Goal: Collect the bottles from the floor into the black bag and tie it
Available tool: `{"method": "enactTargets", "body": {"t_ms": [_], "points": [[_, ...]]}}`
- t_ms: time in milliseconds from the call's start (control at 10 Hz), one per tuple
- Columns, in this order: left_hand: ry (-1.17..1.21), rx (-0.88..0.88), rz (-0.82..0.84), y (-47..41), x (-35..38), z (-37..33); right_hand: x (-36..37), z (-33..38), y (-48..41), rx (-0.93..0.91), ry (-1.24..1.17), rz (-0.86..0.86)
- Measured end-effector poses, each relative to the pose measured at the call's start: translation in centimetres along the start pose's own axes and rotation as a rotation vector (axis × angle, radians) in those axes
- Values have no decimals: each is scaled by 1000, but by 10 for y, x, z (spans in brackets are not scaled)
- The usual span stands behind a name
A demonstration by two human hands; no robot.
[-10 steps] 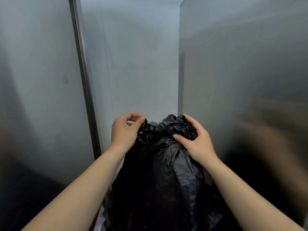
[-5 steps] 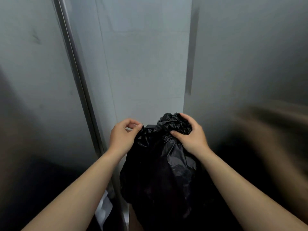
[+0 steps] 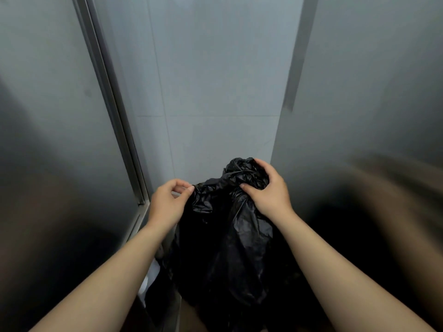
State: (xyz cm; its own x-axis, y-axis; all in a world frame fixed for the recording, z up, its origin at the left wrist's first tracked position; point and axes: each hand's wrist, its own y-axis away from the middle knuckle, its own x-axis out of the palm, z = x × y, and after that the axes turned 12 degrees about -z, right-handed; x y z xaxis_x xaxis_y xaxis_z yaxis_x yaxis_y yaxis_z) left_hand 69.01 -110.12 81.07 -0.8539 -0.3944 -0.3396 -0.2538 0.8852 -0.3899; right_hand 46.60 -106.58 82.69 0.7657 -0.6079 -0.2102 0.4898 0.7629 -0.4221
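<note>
A full black plastic bag [image 3: 230, 248] hangs in front of me, its top gathered into a crumpled bunch. My right hand [image 3: 268, 190] is wrapped around that bunched neck from the right. My left hand [image 3: 167, 202] pinches the bag's upper left edge between thumb and fingers. No bottles are visible; whatever is inside the bag is hidden by the black plastic.
A brushed metal panel with a vertical frame strip [image 3: 112, 111] stands close on the left. Another metal panel [image 3: 359, 116] stands on the right. A pale tiled wall [image 3: 215, 92] lies ahead between them. Something white [image 3: 149, 279] shows low by the bag.
The view has tilted and the bag with both hands now sits lower and to the right in the frame. Both hands keep their hold on the bag's top.
</note>
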Motion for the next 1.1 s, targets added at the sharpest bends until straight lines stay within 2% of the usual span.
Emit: {"method": "enactTargets", "body": {"t_ms": [100, 200, 300, 400, 500, 700, 1100], "points": [[-51, -7, 73, 1, -1, 4, 1, -6, -1, 1, 111, 18], [-52, -105, 251, 10, 1, 19, 0, -19, 6, 42, 292, 84], [-113, -125, 404, 24, 3, 33, 0, -30, 17, 114, 431, 226], [-183, -93, 456, 33, 7, 40, -1, -34, 25, 177, 475, 324], [-237, -67, 488, 35, 8, 38, -5, -31, 28, 214, 524, 325], [-270, 4, 505, 33, 5, 19, -24, -10, 31, 237, 701, 206], [-341, 342, 393, 47, -27, -48, -58, 44, 61, 20, 611, 162]]}}
